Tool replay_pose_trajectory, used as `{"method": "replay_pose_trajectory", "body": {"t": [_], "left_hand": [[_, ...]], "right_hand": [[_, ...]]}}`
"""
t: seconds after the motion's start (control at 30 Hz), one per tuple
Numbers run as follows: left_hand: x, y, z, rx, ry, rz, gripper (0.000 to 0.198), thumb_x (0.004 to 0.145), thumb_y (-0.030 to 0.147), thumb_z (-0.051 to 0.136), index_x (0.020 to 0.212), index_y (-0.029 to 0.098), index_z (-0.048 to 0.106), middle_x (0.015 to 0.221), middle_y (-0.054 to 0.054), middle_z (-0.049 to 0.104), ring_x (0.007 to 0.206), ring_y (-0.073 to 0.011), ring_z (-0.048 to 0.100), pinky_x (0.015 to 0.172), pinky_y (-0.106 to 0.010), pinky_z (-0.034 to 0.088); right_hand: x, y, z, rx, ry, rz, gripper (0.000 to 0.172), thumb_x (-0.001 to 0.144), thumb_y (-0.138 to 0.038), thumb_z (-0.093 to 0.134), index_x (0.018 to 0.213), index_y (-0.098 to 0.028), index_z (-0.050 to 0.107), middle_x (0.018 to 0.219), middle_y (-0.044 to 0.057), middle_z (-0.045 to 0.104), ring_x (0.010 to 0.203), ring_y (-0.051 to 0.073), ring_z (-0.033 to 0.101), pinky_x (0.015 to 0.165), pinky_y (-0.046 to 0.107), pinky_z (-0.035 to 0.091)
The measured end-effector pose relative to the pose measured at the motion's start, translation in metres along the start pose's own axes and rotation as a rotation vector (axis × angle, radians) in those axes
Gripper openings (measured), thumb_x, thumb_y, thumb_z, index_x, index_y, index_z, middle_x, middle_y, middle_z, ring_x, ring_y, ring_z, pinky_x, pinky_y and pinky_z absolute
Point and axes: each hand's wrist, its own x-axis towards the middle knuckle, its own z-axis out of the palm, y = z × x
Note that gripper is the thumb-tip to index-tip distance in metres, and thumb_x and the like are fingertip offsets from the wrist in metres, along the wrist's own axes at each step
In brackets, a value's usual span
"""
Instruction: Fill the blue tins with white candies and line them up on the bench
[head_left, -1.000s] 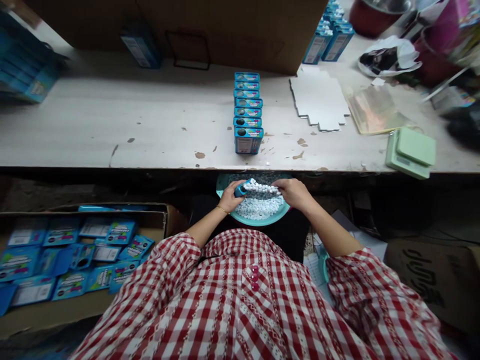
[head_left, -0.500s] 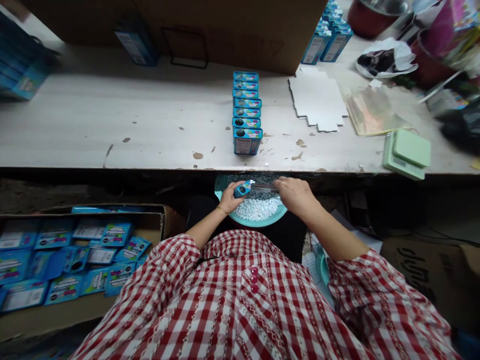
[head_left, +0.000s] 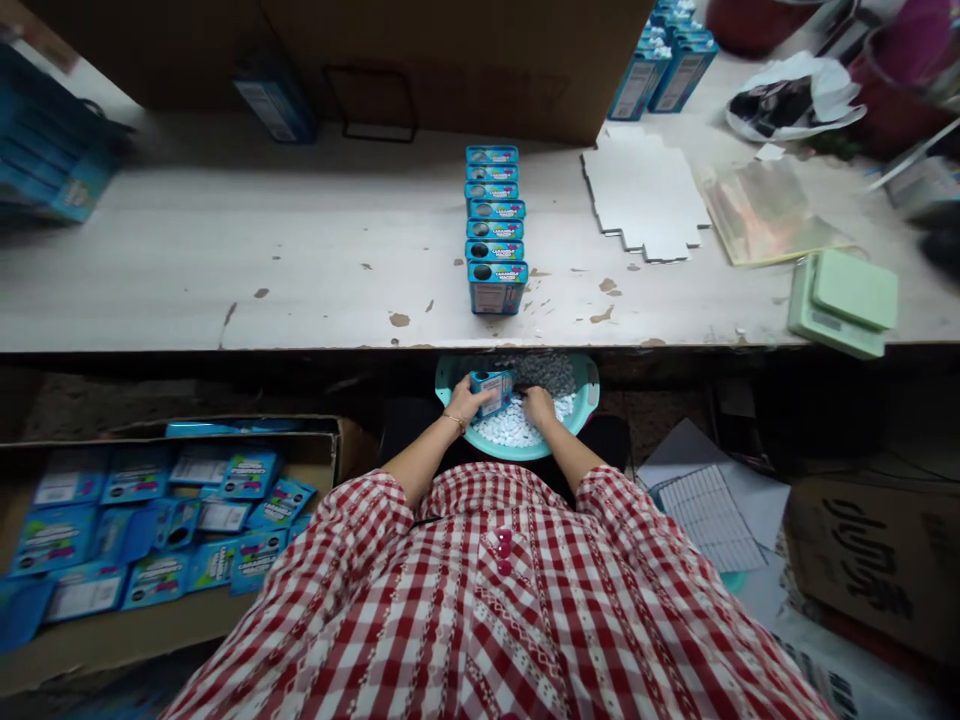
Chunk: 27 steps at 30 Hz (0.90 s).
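Several flat blue cards [head_left: 142, 475] lie overlapping in a cardboard carton [head_left: 225, 445] at lower left, some cut off by the frame edge. Above them runs a chipped white table [head_left: 225, 260], its front edge hiding the far part of the lap area.

The left hand [head_left: 466, 402] is closed around the lower left of a small blue box [head_left: 491, 392], its fingers wrapped on the near side. The box sits inside a teal basin [head_left: 592, 395], just above a heap of white pieces [head_left: 514, 428]. Its long axis runs roughly forward and back, leaning a little to the right, and its pale label side faces up toward the camera. Its lower end is hidden by the hand, so its opening cannot be made out.

The right hand [head_left: 537, 406] sits just right of the box, fingers pushed into the pieces. Whether it grips any is hidden. Darker pieces [head_left: 541, 372] fill the far side of the basin, partly shaded by the table.

Seven blue boxes [head_left: 493, 230] stand in a line on the table. Further right lie a white die-cut card [head_left: 643, 195], a plastic sheet [head_left: 765, 212] and a green scale [head_left: 844, 305].
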Motion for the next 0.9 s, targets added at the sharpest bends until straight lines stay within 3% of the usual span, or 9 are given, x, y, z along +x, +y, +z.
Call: {"method": "replay_pose_trajectory", "body": {"t": [0.2,0.37,0.47,0.63,0.73,0.9], "left_hand": [[-0.022,0.033,-0.036,0.209,0.011,0.324,0.059,0.058,0.030,0.073,0.113,0.014,0.058,0.108,-0.008,0.065,0.100,-0.0236,0.061,0.096,-0.040,0.044],[-0.023,0.038,-0.035,0.311,-0.008,0.446,0.052,0.064,0.027,0.068,0.112,0.012,0.057,0.110,-0.011,0.064,0.101,-0.0237,0.061,0.095,-0.040,0.045],[-0.020,0.033,-0.023,0.378,-0.057,0.512,0.050,0.065,0.019,0.065,0.113,0.012,0.057,0.114,-0.012,0.062,0.106,-0.0235,0.059,0.097,-0.040,0.044],[-0.020,0.034,-0.008,0.542,-0.110,0.584,0.052,0.063,0.009,0.062,0.114,0.017,0.058,0.113,-0.008,0.060,0.107,-0.0216,0.057,0.098,-0.038,0.043],[-0.020,0.037,-0.004,0.584,-0.116,0.598,0.054,0.062,0.007,0.061,0.115,0.017,0.058,0.115,-0.008,0.059,0.107,-0.0217,0.057,0.098,-0.036,0.043],[-0.018,0.038,0.000,0.581,-0.118,0.613,0.053,0.063,0.008,0.062,0.115,0.017,0.058,0.113,-0.009,0.060,0.106,-0.0221,0.057,0.097,-0.037,0.043]], "right_hand": [[-0.016,0.036,-0.024,0.196,0.066,-0.028,0.034,0.082,-0.012,0.046,0.107,-0.020,0.068,0.106,0.004,0.069,0.097,0.014,0.062,0.082,0.019,0.044],[-0.047,0.044,-0.071,0.306,0.124,-0.097,0.035,0.078,-0.011,0.048,0.102,-0.023,0.071,0.092,0.002,0.072,0.087,0.015,0.065,0.078,0.023,0.047],[-0.063,0.030,-0.104,0.193,0.107,-0.150,0.035,0.079,-0.013,0.048,0.103,-0.025,0.071,0.098,0.002,0.071,0.093,0.016,0.064,0.081,0.023,0.046],[-0.080,-0.018,-0.148,-0.282,0.050,-0.222,0.036,0.081,-0.013,0.044,0.101,-0.028,0.069,0.106,0.003,0.068,0.099,0.022,0.062,0.079,0.030,0.047],[-0.085,-0.044,-0.160,-0.501,0.032,-0.265,0.034,0.082,-0.009,0.038,0.096,-0.017,0.069,0.098,0.012,0.068,0.090,0.026,0.064,0.072,0.032,0.049],[-0.092,-0.068,-0.168,-0.578,0.052,-0.351,0.033,0.085,-0.010,0.035,0.094,-0.010,0.067,0.093,0.017,0.067,0.089,0.025,0.064,0.072,0.031,0.048]]}}
